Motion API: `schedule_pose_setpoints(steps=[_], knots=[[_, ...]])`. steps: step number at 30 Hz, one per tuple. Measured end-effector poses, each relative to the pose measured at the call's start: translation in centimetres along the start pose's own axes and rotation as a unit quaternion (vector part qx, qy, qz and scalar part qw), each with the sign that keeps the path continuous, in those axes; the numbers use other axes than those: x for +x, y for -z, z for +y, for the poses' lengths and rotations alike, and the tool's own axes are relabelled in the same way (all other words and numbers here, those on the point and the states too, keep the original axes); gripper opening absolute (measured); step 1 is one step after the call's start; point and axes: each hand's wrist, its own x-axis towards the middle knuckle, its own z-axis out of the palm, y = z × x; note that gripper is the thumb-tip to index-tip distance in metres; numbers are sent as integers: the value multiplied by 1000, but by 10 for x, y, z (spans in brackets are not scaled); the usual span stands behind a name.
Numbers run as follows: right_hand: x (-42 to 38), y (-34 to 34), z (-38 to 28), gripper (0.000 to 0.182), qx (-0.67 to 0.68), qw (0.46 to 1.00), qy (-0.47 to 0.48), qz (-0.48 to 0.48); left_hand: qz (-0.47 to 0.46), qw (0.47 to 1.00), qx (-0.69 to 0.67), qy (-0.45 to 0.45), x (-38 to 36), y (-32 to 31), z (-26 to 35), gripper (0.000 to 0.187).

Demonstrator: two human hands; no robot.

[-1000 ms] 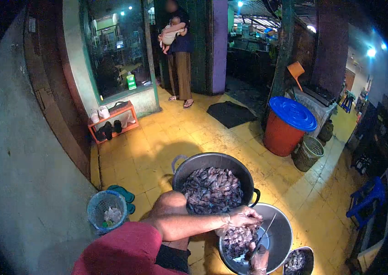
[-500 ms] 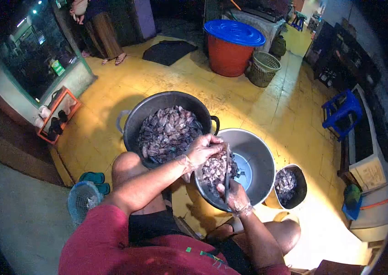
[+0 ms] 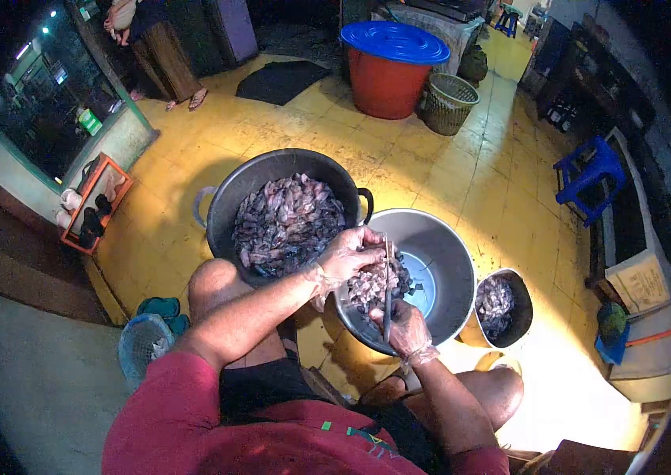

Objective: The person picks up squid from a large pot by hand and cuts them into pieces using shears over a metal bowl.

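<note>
My right hand (image 3: 407, 327), in a clear plastic glove, is closed around the handle of a knife (image 3: 388, 294). Its thin blade points away from me, up to the fingertips of my left hand (image 3: 351, 255). That gloved left hand is pinched on what looks like a squid, mostly hidden by the fingers. Both hands are over a grey basin (image 3: 453, 261); cut pale and dark squid pieces (image 3: 369, 286) are heaped in its left side. Left of it, a large black tub (image 3: 224, 207) holds a pile of whole squid (image 3: 288, 222).
A smaller container (image 3: 519, 321) with more squid stands at the right. Beyond are a red bucket (image 3: 383, 89) with a blue lid, a woven basket (image 3: 448, 107) and a blue stool (image 3: 591, 182). A light-blue basket (image 3: 131, 348) sits left. A person (image 3: 163, 59) stands far back.
The view has shifted slightly, so the surroundings sit a little higher. My hands keep nearly the same pose, with the knife still at the left fingertips.
</note>
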Motion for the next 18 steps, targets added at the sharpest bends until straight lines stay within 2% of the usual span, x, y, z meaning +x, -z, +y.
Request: schedule_pose_setpoints(steps=[7,9,12,14,16,18], knots=[[-4,10,-19,51,6,999,-28,15,31,997,-65,26,-4,-4,14,17],[-4,14,-25,51,4,998,-68,-11,38,994,-95,35,-2,2,10,16],[-1,5,-5,50,34,999,-19,18,40,991,-124,32,-1,6,3,14],[1,5,-1,50,22,999,-24,8,34,991,-125,22,-1,5,2,13],[2,5,1,49,9,1000,-28,-1,30,999,-39,3,1,6,1,12],[3,3,3,47,72,997,-1,-11,37,999,1,9,1,6,-1,12]])
